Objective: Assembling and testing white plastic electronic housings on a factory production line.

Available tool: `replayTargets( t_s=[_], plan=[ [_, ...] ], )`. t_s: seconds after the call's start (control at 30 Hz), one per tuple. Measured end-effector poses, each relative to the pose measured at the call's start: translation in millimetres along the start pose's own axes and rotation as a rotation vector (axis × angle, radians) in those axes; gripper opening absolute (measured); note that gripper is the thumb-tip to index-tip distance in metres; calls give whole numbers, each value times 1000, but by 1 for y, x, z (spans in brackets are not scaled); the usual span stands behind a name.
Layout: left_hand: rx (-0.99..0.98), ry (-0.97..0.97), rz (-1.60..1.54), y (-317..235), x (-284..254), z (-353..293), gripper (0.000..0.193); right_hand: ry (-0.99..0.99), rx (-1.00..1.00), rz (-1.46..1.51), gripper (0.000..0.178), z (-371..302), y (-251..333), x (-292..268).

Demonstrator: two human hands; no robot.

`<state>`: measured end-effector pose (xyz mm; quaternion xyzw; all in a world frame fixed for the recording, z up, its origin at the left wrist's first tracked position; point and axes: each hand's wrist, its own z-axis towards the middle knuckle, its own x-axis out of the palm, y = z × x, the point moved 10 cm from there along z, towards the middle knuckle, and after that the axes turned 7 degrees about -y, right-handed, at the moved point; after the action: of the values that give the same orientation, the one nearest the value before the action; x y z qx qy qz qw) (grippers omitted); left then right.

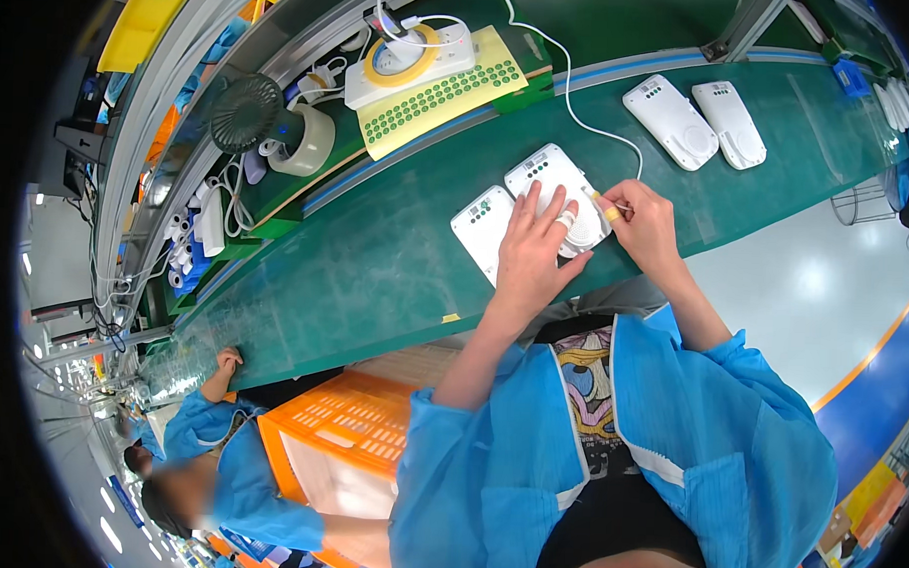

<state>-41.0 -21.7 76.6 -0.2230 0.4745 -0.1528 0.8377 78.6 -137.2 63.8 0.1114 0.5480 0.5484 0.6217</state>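
Note:
A flat white device [547, 163] with a round raised ring and a row of small green dots lies on the green work table [375, 271]. My left hand [532, 255] rests on it with the fingers stretched out; a white band circles one finger. At the device's right edge, my right hand [645, 227] pinches the end of a white cable [592, 128]. Yellow wraps show on my right fingers. Whether the cable's tip sits inside the device is hidden by the fingers. Just left, partly under my left hand, is a second white device [483, 223].
Two more white devices [670, 121] [728, 125] lie at the back right. A shelf behind carries a white power strip [452, 56], a yellow sheet of green dots [441, 95] and a small fan [246, 112]. An orange crate [340, 420] and a co-worker [238, 467] are at left.

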Motion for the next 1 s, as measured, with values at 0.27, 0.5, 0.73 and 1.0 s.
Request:
replayTargets(
  t_s=[0.27,0.5,0.73,1.0],
  plan=[
    [50,-15,-5,-3,-6,3,59,50,-4,92,12,4,2,8],
    [-71,-224,-166,40,-53,65,18,99,72,239,15,3,-17,17],
    [44,-478,159,61,-86,135,19,98,68,263,14,3,-16,17],
    [15,-438,296,75,-73,144,14,80,38,261,13,3,-13,14]
  ],
)
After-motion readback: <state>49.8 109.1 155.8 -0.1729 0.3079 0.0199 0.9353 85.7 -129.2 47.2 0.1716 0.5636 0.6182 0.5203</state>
